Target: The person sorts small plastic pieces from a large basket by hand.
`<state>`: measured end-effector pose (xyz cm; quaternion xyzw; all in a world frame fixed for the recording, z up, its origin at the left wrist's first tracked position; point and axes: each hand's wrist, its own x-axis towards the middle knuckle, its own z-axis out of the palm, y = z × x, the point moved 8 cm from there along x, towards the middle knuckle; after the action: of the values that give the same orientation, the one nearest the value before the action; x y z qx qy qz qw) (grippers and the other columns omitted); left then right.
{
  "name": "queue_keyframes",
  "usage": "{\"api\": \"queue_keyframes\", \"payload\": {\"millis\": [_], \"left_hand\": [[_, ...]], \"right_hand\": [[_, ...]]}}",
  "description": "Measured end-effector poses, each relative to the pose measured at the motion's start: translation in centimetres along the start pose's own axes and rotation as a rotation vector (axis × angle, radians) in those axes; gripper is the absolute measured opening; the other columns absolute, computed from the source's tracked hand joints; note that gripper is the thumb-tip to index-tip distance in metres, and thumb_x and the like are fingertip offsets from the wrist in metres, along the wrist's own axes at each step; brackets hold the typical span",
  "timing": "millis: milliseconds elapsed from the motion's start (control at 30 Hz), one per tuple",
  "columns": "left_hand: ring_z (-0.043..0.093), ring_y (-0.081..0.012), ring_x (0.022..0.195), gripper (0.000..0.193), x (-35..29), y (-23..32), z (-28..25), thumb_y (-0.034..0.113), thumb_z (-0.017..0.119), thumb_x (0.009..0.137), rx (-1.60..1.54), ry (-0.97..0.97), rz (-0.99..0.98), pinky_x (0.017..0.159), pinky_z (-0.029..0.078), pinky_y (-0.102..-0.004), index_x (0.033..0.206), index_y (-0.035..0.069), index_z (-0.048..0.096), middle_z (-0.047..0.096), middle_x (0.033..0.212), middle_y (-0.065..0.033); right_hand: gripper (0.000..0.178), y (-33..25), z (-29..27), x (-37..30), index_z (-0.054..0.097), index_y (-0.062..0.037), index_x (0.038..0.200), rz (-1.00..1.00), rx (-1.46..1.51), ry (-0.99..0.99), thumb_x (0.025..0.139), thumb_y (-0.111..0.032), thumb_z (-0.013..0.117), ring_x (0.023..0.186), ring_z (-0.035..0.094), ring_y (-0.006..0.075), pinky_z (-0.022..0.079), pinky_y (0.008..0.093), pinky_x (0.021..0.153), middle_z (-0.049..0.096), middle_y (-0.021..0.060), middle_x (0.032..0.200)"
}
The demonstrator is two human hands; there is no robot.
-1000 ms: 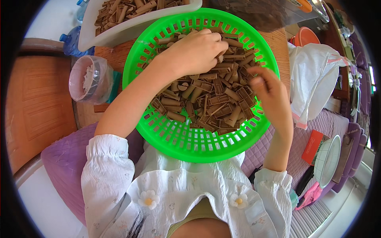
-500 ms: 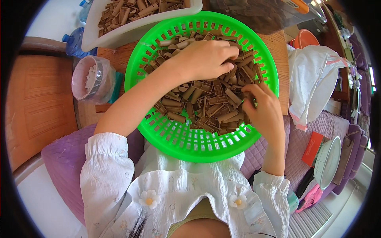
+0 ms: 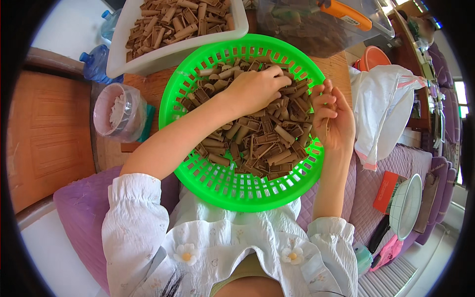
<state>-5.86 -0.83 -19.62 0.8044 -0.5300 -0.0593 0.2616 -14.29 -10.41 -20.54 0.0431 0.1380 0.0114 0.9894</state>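
A round bright green plastic basket [image 3: 249,200] with slotted walls rests against my lap and the table. Many small brown half-tube plastic pieces [image 3: 257,143] are heaped in it. My left hand [image 3: 262,90] reaches across the basket from the left, fingers bent down into the far side of the heap; their tips are hidden, so what they grip cannot be made out. Over the right rim, my right hand [image 3: 335,115] is raised with its palm turned up and fingers curled. A thin brown piece [image 3: 327,126] shows edge-on at those fingers.
Behind the basket stand a white tub [image 3: 242,27] of similar brown pieces and a clear box with an orange handle [image 3: 349,16]. At left are a clear lined bucket [image 3: 106,123] and blue water bottles [image 3: 94,64]. A white bag [image 3: 381,99] lies right of the wooden table [image 3: 341,64].
My right hand has lifted out of the heap to the right rim and turned palm up. My left hand stays over the heap's far side. The whole view has shifted slightly.
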Motion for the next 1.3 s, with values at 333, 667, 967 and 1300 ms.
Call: {"api": "queue_keyframes", "payload": {"millis": [333,667,967,1300], "left_hand": [[0.064,-0.0276,0.076,0.014,-0.2,0.2,-0.5,0.018,0.062,0.081,-0.018,0.053,0.01,0.066,0.053,-0.039,0.091,0.008,0.062,0.055,0.104,-0.0064],[0.063,-0.0162,0.081,0.023,0.1,-2.0,-0.4,0.016,0.048,0.09,-1.064,-0.138,-0.507,0.062,0.05,-0.0245,0.111,0.009,0.05,0.06,0.087,-0.009],[0.061,-0.0134,0.081,0.023,-0.5,-4.0,0.0,0.008,0.041,0.09,-1.55,-0.075,-0.695,0.073,0.057,-0.0279,0.111,0.007,0.051,0.054,0.103,-0.0054],[0.061,-0.0136,0.088,0.023,-0.6,-3.8,-0.4,0.011,0.051,0.092,-1.612,-0.037,-0.642,0.077,0.057,-0.0301,0.114,0.007,0.051,0.056,0.101,-0.0036]], "right_hand": [[0.027,4.4,-0.2,-4.4,0.057,0.0021,0.103,-0.216,0.066,0.156,0.094,-0.018,0.042,0.101,0.056,0.0269,0.045,0.0504,0.094,0.056,0.0172,0.109],[0.016,6.5,0.5,-5.2,0.052,-0.0107,0.106,0.0,-0.208,0.169,0.09,-0.008,0.052,0.056,0.043,0.0018,0.052,0.0223,0.061,0.054,0.0025,0.093],[0.02,-2.0,5.3,-2.8,0.052,-0.003,0.1,-0.631,-2.077,0.146,0.083,-0.007,0.061,0.066,0.059,0.0188,0.046,0.0276,0.052,0.056,0.01,0.084],[0.016,2.3,3.4,-0.4,0.048,-0.0026,0.09,-0.4,-2.948,0.225,0.077,-0.002,0.057,0.07,0.062,0.0357,0.05,0.0438,0.06,0.058,0.017,0.083]]}}
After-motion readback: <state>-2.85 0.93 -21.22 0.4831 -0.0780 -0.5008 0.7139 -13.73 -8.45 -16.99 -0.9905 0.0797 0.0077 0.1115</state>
